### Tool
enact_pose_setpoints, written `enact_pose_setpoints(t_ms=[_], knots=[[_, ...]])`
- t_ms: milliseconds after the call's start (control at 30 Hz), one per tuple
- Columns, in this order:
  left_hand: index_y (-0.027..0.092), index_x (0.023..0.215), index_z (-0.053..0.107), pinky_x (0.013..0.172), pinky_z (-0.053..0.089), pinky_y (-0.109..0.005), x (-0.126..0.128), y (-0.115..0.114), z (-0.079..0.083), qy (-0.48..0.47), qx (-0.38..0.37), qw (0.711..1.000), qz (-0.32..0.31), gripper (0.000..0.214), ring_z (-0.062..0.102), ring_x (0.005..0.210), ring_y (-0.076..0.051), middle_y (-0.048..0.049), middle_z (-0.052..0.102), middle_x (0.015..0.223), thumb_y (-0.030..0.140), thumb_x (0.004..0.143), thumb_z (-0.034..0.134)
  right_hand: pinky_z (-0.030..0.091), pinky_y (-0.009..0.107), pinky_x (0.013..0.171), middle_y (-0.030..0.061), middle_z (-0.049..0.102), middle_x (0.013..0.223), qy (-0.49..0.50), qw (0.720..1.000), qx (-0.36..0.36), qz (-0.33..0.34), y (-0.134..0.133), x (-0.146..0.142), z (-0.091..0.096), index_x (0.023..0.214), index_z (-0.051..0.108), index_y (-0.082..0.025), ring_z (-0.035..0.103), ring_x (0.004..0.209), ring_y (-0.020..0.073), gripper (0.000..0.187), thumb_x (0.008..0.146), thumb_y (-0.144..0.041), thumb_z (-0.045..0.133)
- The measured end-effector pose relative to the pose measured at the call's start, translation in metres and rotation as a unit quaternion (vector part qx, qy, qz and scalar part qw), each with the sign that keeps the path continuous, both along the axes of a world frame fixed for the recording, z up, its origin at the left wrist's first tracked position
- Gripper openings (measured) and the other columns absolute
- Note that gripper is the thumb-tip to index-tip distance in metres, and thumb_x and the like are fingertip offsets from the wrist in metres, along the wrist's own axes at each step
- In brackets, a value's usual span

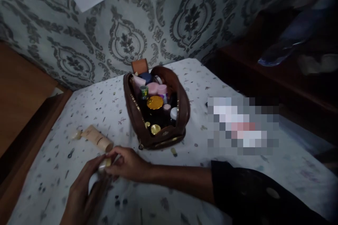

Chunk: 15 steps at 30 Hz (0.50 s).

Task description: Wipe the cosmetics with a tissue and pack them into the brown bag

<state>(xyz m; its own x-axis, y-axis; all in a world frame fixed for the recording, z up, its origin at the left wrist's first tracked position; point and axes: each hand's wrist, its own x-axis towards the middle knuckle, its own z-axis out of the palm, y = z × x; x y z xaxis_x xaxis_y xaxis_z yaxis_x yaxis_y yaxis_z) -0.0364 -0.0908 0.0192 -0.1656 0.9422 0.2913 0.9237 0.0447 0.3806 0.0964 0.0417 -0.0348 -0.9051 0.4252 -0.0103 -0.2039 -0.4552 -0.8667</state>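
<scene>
Low in the head view, my left hand point(83, 186) is closed around a small whitish bottle-like container point(93, 181), largely hidden by the fingers. At its pale yellowish end, my right hand point(129, 163) pinches with thumb and fingers. Just beyond my hands lies a beige squeeze tube point(98, 139), on its side. A small pale, shiny item point(76, 134) lies by the tube's far end; its kind is unclear. To the right stands a brown zip bag point(133, 121), unzipped and filled with several jars and bottles, among them a gold-lidded jar point(155, 102).
A sheet with small prints point(158, 179) covers the surface. An orange-brown object point(139, 66) sits behind the bag. A pixelated area point(243, 126) hides something at right. Patterned wallpaper point(126, 42) rises behind, with a wooden panel point(23, 102) at left and dark furniture point(243, 63) at right.
</scene>
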Motion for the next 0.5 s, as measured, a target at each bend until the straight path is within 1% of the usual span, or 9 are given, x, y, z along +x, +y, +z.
enact_pose_setpoints(t_ms=[33, 100, 167, 200, 267, 367, 500], knots=[[0.026, 0.131, 0.056, 0.092, 0.056, -0.028, 0.004, 0.002, 0.005, -0.001, -0.002, 1.000, -0.024, 0.036, 0.067, 0.110, -0.019, -0.0053, 0.068, 0.122, 0.031, 0.096, 0.048, 0.043, 0.019, 0.055, -0.0027, 0.059, 0.083, -0.002, 1.000, 0.016, -0.004, 0.001, 0.001, 0.002, 0.101, 0.059, -0.017, 0.054, 0.062, 0.0068, 0.043, 0.071, -0.038, 0.081], [0.024, 0.127, 0.056, 0.090, 0.055, -0.027, 0.008, 0.008, 0.011, -0.020, -0.005, 0.999, -0.027, 0.031, 0.067, 0.108, -0.017, -0.0059, 0.068, 0.117, 0.026, 0.096, 0.048, 0.041, 0.019, 0.058, -0.0033, 0.058, 0.081, 0.003, 0.999, 0.041, -0.013, 0.002, 0.003, 0.005, 0.097, 0.059, -0.017, 0.053, 0.065, 0.0073, 0.039, 0.071, -0.037, 0.079], [0.020, 0.123, 0.057, 0.091, 0.053, -0.030, 0.006, 0.011, 0.012, -0.041, 0.007, 0.998, -0.038, 0.029, 0.066, 0.106, -0.018, -0.0073, 0.068, 0.113, 0.025, 0.096, 0.046, 0.043, 0.021, 0.065, -0.0030, 0.058, 0.081, 0.007, 0.998, 0.056, -0.010, 0.003, 0.002, 0.006, 0.098, 0.058, -0.017, 0.055, 0.070, 0.0091, 0.038, 0.071, -0.037, 0.078], [0.019, 0.119, 0.058, 0.089, 0.053, -0.030, 0.004, 0.013, 0.011, -0.052, 0.005, 0.998, -0.033, 0.026, 0.066, 0.102, -0.018, -0.0072, 0.068, 0.109, 0.026, 0.096, 0.046, 0.044, 0.022, 0.066, -0.0030, 0.058, 0.080, 0.004, 0.998, 0.060, -0.013, 0.003, 0.001, 0.006, 0.098, 0.058, -0.017, 0.056, 0.071, 0.0098, 0.039, 0.071, -0.037, 0.078], [0.018, 0.110, 0.059, 0.084, 0.052, -0.030, 0.002, 0.015, 0.010, -0.077, -0.007, 0.997, -0.010, 0.022, 0.066, 0.094, -0.018, -0.0066, 0.068, 0.100, 0.029, 0.096, 0.046, 0.045, 0.024, 0.069, -0.0029, 0.059, 0.079, -0.012, 0.997, 0.075, -0.015, 0.001, 0.000, 0.004, 0.099, 0.058, -0.017, 0.057, 0.072, 0.0110, 0.038, 0.071, -0.037, 0.077], [0.018, 0.100, 0.059, 0.081, 0.049, -0.031, -0.002, 0.019, 0.012, -0.126, -0.042, 0.991, 0.008, 0.023, 0.065, 0.087, -0.019, -0.0061, 0.068, 0.095, 0.036, 0.097, 0.044, 0.048, 0.027, 0.073, -0.0022, 0.061, 0.080, -0.034, 0.992, 0.118, -0.029, -0.003, -0.002, 0.002, 0.099, 0.059, -0.017, 0.059, 0.074, 0.0124, 0.038, 0.071, -0.034, 0.077], [0.018, 0.095, 0.058, 0.077, 0.046, -0.028, -0.014, 0.023, 0.016, -0.213, -0.094, 0.973, 0.006, 0.028, 0.062, 0.079, -0.017, -0.0025, 0.065, 0.085, 0.042, 0.096, 0.044, 0.051, 0.030, 0.078, 0.0000, 0.062, 0.087, -0.026, 0.976, 0.208, -0.062, -0.008, -0.002, 0.005, 0.098, 0.060, -0.017, 0.060, 0.079, 0.0135, 0.034, 0.072, -0.030, 0.077]])
